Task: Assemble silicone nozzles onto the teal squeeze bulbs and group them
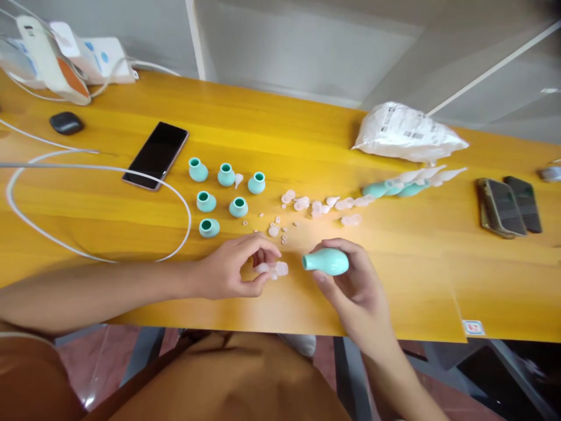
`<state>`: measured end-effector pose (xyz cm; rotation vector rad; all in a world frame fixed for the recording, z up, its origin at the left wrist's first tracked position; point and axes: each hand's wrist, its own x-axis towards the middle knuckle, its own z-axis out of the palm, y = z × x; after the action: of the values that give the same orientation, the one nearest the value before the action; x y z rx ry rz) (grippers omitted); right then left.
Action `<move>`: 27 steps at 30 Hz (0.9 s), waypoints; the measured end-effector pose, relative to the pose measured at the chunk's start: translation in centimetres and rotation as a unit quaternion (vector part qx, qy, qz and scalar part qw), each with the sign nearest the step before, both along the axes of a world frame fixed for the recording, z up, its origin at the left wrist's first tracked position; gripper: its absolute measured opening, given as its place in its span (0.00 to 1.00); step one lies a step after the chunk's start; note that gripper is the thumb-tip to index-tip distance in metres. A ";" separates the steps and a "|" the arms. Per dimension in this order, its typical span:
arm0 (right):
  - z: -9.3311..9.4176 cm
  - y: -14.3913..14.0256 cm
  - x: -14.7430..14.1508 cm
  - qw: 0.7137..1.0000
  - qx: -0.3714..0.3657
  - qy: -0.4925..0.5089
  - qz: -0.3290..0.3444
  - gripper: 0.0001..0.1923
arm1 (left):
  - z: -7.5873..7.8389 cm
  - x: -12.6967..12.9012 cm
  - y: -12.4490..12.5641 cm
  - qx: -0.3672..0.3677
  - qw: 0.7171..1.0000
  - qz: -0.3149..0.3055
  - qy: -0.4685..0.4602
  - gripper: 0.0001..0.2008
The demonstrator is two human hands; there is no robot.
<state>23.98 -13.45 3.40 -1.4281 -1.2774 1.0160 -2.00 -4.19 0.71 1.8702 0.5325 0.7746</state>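
Left hand (234,266) pinching translucent pink silicone tip (275,269); right hand (350,278), just beside, gripping teal rubber bulb (326,261) over yellow wooden worktop (416,280).

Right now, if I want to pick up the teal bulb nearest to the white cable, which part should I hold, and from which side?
Probably from above, with the fingers around its round belly. That teal bulb stands upright on the table with its open mouth up, so the widest part is the body under the neck. The white cable passes on its left, so the right side looks freer.
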 end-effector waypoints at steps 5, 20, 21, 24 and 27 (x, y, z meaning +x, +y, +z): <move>-1.9 -1.8 -0.8 0.999 0.043 -0.016 -0.008 0.20 | 0.1 -0.1 0.1 0.019 1.000 -0.011 0.012 0.12; -4.3 -2.2 -0.4 0.966 0.202 -0.159 0.027 0.32 | 0.6 0.1 0.4 0.023 1.000 -0.014 0.017 0.08; -4.4 -2.3 -0.4 0.967 0.200 -0.157 0.029 0.32 | 0.6 0.1 0.4 0.020 1.000 -0.015 0.016 0.07; -4.5 -2.3 -0.5 0.976 0.179 -0.120 0.024 0.31 | 0.7 0.1 0.4 0.019 1.000 -0.015 0.020 0.07; -4.7 -2.4 -0.6 0.982 0.160 -0.103 0.017 0.30 | 0.7 0.1 0.3 0.020 1.000 -0.004 0.019 0.05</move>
<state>23.37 -15.85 -1.27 -1.2888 -1.5421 0.6576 -1.94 -3.86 1.38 1.9266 0.5351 0.7511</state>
